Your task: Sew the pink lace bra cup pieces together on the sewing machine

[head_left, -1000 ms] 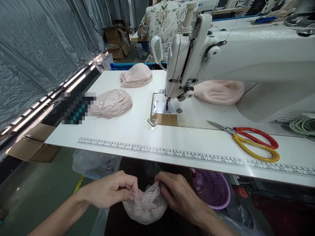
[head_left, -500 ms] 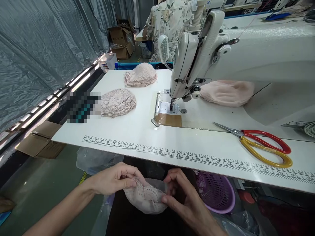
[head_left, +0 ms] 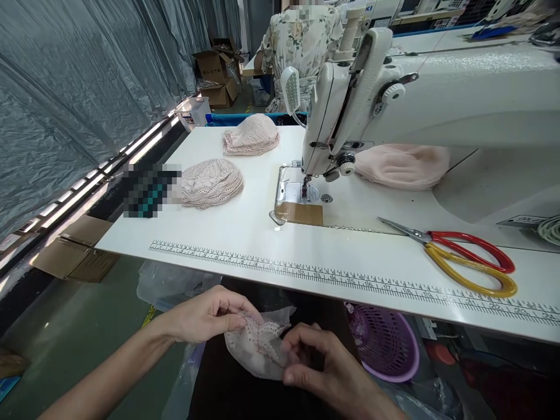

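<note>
Below the front edge of the white table [head_left: 245, 233], both hands hold a small pale pink lace piece [head_left: 256, 350]. My left hand [head_left: 205, 318] pinches its upper left edge between thumb and fingers. My right hand [head_left: 319, 364] is curled closed on its right edge. The piece hangs crumpled between them over my lap.
A white sewing machine [head_left: 394, 105] stands on the table, its needle plate [head_left: 295, 195] in the middle. Red and yellow scissors [head_left: 464, 259] lie at the right. Two lace stacks [head_left: 212, 184] [head_left: 250, 135] sit at the left, pink fabric [head_left: 402, 166] behind the machine. A purple basket [head_left: 385, 344] stands underneath. A person in a floral top [head_left: 300, 41] sits beyond.
My right hand has slid lower and closed tighter on the lace edge. The piece has been turned and bunched between the hands. The left hand has stayed almost in place.
</note>
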Action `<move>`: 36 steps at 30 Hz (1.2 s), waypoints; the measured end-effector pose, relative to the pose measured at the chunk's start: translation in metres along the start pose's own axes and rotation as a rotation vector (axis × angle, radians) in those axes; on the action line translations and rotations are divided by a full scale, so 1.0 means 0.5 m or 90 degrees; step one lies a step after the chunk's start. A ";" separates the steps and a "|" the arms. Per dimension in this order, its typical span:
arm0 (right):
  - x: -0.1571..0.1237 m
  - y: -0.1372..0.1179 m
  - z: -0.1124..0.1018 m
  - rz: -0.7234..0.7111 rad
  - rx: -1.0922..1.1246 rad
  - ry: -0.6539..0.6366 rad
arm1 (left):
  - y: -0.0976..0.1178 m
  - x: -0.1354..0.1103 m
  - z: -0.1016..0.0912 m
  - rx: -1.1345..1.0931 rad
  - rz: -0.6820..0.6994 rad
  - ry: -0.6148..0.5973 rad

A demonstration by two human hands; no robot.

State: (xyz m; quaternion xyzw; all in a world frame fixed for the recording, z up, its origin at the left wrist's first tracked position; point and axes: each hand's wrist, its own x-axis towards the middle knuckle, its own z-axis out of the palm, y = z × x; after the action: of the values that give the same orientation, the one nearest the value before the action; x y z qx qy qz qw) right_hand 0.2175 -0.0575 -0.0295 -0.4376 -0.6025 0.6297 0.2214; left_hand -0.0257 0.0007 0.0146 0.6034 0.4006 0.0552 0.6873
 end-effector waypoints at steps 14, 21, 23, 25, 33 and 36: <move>0.015 -0.033 -0.040 -0.144 -0.063 -0.028 | -0.007 0.000 0.000 -0.118 0.035 -0.055; 0.052 -0.045 -0.051 -0.062 -0.079 -0.111 | -0.012 -0.004 -0.008 -0.113 0.048 -0.056; 0.058 -0.050 -0.052 -0.056 -0.067 -0.126 | -0.018 -0.006 -0.012 -0.117 0.053 -0.049; 0.062 -0.053 -0.051 -0.088 -0.044 -0.148 | -0.022 -0.008 -0.014 -0.114 0.053 -0.039; 0.069 -0.062 -0.045 -0.144 -0.012 -0.160 | -0.036 -0.017 -0.022 -0.104 0.065 -0.029; 0.074 -0.068 -0.042 -0.122 -0.029 -0.187 | -0.028 -0.012 -0.016 -0.021 0.031 -0.052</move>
State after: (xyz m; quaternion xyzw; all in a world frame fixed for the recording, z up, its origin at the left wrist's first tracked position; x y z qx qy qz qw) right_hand 0.2069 -0.0099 -0.0051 -0.2860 -0.6818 0.6488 0.1798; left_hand -0.0407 -0.0001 0.0056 0.6030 0.3567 0.0543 0.7115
